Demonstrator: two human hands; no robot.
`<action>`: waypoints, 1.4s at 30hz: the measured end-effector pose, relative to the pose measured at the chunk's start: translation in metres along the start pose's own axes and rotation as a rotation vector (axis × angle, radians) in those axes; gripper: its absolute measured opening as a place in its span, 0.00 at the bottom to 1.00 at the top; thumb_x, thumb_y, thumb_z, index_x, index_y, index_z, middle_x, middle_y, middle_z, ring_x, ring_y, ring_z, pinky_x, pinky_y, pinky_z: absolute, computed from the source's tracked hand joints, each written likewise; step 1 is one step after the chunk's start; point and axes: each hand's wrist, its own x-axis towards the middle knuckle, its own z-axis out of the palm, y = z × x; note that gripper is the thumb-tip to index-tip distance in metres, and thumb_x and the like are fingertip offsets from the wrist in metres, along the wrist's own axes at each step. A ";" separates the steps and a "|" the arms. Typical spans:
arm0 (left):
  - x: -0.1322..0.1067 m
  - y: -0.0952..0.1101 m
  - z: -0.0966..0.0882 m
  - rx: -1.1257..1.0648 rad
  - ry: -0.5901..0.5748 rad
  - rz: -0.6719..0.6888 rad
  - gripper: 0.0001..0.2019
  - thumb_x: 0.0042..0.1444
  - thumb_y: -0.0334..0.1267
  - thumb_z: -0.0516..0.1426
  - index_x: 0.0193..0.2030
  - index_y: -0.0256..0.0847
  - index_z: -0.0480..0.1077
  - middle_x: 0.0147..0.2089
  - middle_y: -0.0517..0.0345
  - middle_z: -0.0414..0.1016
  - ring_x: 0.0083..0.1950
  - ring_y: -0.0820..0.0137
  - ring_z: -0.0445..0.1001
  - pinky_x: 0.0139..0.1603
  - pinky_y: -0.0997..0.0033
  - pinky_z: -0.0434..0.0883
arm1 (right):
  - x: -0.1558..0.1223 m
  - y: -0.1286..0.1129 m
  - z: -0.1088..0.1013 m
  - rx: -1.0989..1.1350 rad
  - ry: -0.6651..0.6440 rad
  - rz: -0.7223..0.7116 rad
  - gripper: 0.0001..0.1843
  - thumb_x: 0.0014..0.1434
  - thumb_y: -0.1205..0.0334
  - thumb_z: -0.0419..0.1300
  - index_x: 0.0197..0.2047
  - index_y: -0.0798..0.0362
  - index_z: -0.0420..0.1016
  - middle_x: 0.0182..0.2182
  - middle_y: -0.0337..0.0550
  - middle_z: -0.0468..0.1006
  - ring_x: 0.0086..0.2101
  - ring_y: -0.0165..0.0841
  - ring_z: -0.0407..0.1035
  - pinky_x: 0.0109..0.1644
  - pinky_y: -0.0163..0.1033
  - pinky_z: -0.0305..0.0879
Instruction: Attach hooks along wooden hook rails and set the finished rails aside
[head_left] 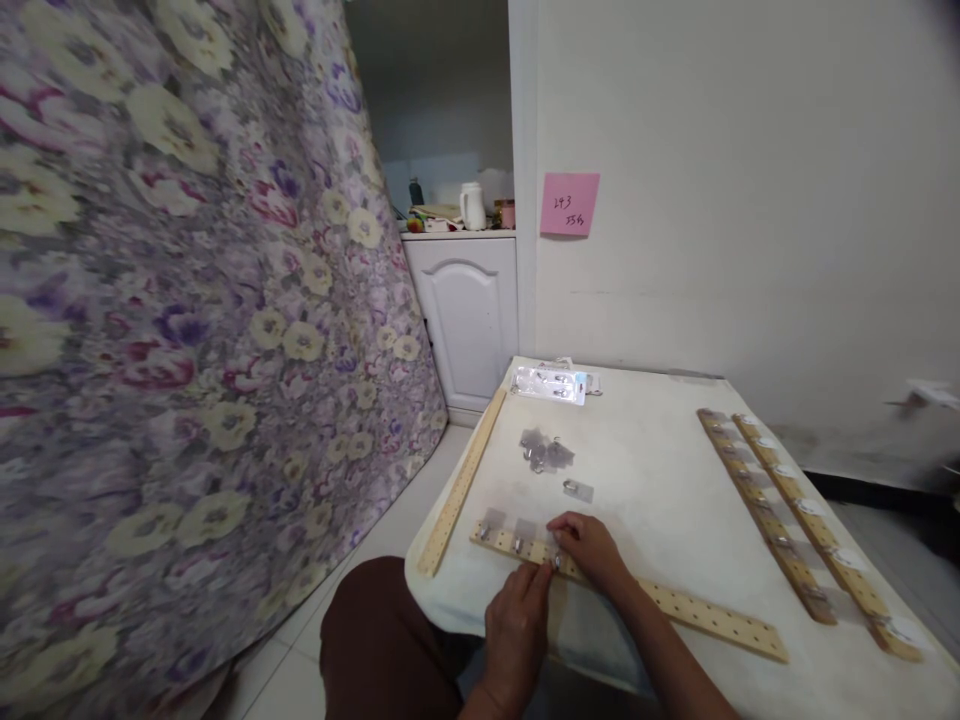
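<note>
A light wooden strip with rows of holes (712, 612) lies across the near part of the table, passing under my right forearm. Two small metal hooks with clear square backings (517, 543) sit on its left part. Beside them, a third hook (556, 562) is on the strip between my hands. My left hand (517, 615) pinches this hook from the near side, fingers closed. My right hand (592, 548) comes over the strip, thumb and forefinger pinched at the far side of the same hook, where its clear backing is mostly hidden.
A loose hook (576, 489) and a pile of clear-backed hooks (545, 450) lie beyond the strip. Plastic packaging (549, 384) is at the back. Another bare strip (465, 480) lies left; two hook-lined strips (765, 515) lie right. A floral curtain (225, 330) hangs left.
</note>
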 end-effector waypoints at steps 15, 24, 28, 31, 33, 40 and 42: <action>0.001 0.001 -0.003 0.060 -0.048 -0.025 0.17 0.58 0.26 0.51 0.53 0.43 0.66 0.41 0.54 0.74 0.40 0.67 0.74 0.37 0.70 0.73 | -0.003 0.001 0.001 -0.008 0.018 -0.031 0.13 0.52 0.60 0.54 0.36 0.53 0.77 0.29 0.41 0.79 0.31 0.34 0.70 0.36 0.36 0.62; 0.001 0.001 -0.002 0.061 -0.051 -0.028 0.18 0.57 0.26 0.52 0.54 0.44 0.65 0.40 0.55 0.74 0.39 0.68 0.74 0.36 0.71 0.72 | -0.005 0.004 0.001 -0.003 -0.021 -0.013 0.17 0.44 0.58 0.62 0.40 0.52 0.76 0.33 0.41 0.77 0.33 0.34 0.69 0.37 0.35 0.62; 0.001 0.001 -0.003 0.075 -0.060 -0.033 0.19 0.57 0.26 0.53 0.54 0.45 0.65 0.39 0.56 0.73 0.38 0.68 0.73 0.34 0.72 0.71 | -0.002 0.006 0.001 0.036 -0.036 -0.003 0.17 0.43 0.60 0.63 0.39 0.53 0.76 0.32 0.41 0.76 0.32 0.33 0.68 0.37 0.35 0.62; 0.001 0.001 -0.003 0.064 -0.073 -0.036 0.19 0.57 0.26 0.52 0.55 0.45 0.64 0.40 0.56 0.73 0.40 0.68 0.73 0.36 0.71 0.71 | 0.000 0.010 0.003 0.075 -0.046 0.002 0.16 0.43 0.61 0.64 0.38 0.54 0.76 0.30 0.40 0.76 0.31 0.33 0.68 0.36 0.35 0.62; 0.002 0.001 -0.003 0.060 -0.078 -0.039 0.19 0.58 0.27 0.52 0.55 0.45 0.64 0.40 0.56 0.73 0.40 0.67 0.73 0.36 0.71 0.71 | 0.002 0.012 0.004 0.098 -0.050 0.010 0.16 0.42 0.61 0.64 0.37 0.53 0.76 0.29 0.39 0.75 0.31 0.33 0.68 0.35 0.34 0.61; 0.005 0.003 -0.008 0.046 -0.107 -0.062 0.17 0.58 0.27 0.51 0.53 0.45 0.66 0.39 0.56 0.73 0.39 0.68 0.73 0.35 0.73 0.71 | 0.006 0.012 0.005 0.157 -0.068 0.046 0.16 0.39 0.62 0.65 0.36 0.54 0.76 0.28 0.38 0.75 0.30 0.32 0.67 0.33 0.34 0.61; 0.004 0.002 -0.008 0.019 -0.112 -0.074 0.18 0.58 0.26 0.50 0.53 0.46 0.66 0.40 0.56 0.73 0.40 0.68 0.73 0.35 0.73 0.71 | 0.004 0.011 0.004 0.192 -0.068 0.039 0.16 0.40 0.62 0.65 0.36 0.54 0.76 0.28 0.38 0.74 0.30 0.32 0.67 0.33 0.34 0.61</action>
